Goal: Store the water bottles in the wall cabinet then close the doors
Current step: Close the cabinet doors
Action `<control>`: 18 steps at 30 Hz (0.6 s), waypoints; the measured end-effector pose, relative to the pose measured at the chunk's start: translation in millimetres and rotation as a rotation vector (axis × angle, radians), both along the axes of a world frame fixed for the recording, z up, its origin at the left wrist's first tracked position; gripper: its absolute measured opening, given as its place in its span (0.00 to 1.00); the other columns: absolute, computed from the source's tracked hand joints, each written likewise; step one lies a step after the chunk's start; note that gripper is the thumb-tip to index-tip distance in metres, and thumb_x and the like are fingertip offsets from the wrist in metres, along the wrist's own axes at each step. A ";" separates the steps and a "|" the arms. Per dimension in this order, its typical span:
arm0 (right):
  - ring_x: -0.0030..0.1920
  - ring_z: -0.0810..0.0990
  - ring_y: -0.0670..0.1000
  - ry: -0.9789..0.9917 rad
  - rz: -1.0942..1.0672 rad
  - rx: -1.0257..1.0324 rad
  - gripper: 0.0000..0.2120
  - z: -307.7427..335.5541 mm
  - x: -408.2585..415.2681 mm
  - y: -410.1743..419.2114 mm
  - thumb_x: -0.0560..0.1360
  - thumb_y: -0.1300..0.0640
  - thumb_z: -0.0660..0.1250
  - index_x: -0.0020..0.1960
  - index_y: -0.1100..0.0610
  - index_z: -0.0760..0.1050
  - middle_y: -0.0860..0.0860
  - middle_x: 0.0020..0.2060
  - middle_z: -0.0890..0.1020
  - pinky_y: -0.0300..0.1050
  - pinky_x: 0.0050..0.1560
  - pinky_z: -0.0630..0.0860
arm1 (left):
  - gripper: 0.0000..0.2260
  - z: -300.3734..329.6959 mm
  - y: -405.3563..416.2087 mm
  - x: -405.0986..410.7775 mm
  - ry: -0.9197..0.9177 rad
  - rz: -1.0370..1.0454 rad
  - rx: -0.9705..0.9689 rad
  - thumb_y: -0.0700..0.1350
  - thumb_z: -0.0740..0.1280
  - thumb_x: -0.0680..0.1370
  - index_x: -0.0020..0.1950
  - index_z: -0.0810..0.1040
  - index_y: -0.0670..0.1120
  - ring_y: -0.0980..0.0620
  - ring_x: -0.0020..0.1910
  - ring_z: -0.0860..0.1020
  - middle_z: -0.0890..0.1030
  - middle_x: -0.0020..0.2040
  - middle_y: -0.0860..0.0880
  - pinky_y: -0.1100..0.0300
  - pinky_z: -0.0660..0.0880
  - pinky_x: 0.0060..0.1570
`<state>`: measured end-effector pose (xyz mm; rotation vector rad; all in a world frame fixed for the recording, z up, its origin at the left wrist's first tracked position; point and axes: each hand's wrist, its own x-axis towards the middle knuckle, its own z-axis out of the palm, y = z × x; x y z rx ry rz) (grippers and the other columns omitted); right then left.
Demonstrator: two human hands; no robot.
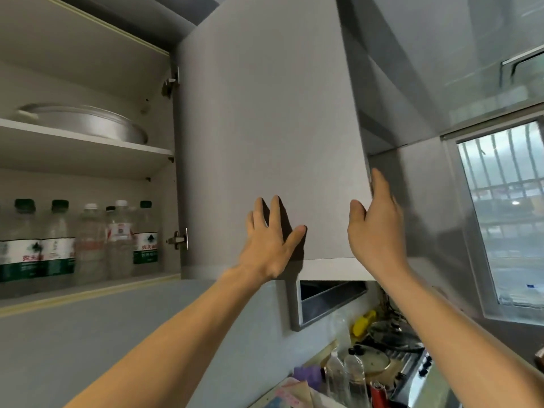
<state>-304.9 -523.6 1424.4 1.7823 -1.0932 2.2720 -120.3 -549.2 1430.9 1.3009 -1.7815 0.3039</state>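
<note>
Several water bottles [59, 240] with green or white caps stand in a row on the bottom shelf of the open wall cabinet [88, 293] at the left. The cabinet's right door [265, 113], a plain grey panel, stands swung out in front of me. My left hand [270, 240] lies flat against the door's face near its lower edge, fingers spread. My right hand [376, 228] touches the door's free right edge, fingers extended and thumb apart. Neither hand holds a bottle.
A round metal pan [88, 125] lies on the cabinet's upper shelf. A range hood [329, 301] hangs under the door. Below at the right, a cluttered counter holds a stove with pots [391, 337], bottles [347, 378] and a yellow object. A barred window [506, 207] is at the far right.
</note>
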 end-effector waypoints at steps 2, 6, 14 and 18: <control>0.68 0.74 0.47 -0.025 0.118 -0.030 0.26 -0.1 -2.7 6.6 0.83 0.61 0.61 0.79 0.50 0.60 0.49 0.71 0.73 0.43 0.65 0.74 | 0.38 -0.3 4.8 -2.6 -0.005 0.005 -0.014 0.65 0.57 0.81 0.82 0.40 0.55 0.46 0.81 0.41 0.37 0.82 0.50 0.44 0.51 0.78; 0.60 0.77 0.34 -0.061 0.374 -0.114 0.24 -3.6 -5.5 28.7 0.83 0.59 0.62 0.78 0.47 0.65 0.35 0.61 0.77 0.37 0.59 0.78 | 0.37 4.6 32.7 -1.7 -0.026 -0.076 -0.065 0.65 0.59 0.80 0.82 0.42 0.58 0.50 0.82 0.44 0.39 0.83 0.55 0.50 0.51 0.78; 0.66 0.77 0.42 -0.107 1.116 -0.153 0.16 -13.4 23.7 78.5 0.79 0.49 0.64 0.66 0.44 0.78 0.42 0.63 0.82 0.41 0.63 0.77 | 0.37 18.7 121.2 32.8 0.014 -0.188 -0.065 0.68 0.57 0.79 0.83 0.45 0.59 0.64 0.77 0.50 0.49 0.82 0.60 0.55 0.50 0.79; 0.67 0.78 0.47 0.045 1.324 -0.134 0.17 -14.0 71.9 105.7 0.80 0.47 0.61 0.67 0.48 0.77 0.46 0.64 0.82 0.45 0.64 0.78 | 0.33 24.8 176.9 63.4 0.125 -0.284 -0.051 0.65 0.57 0.81 0.83 0.52 0.55 0.57 0.79 0.59 0.59 0.81 0.56 0.46 0.59 0.78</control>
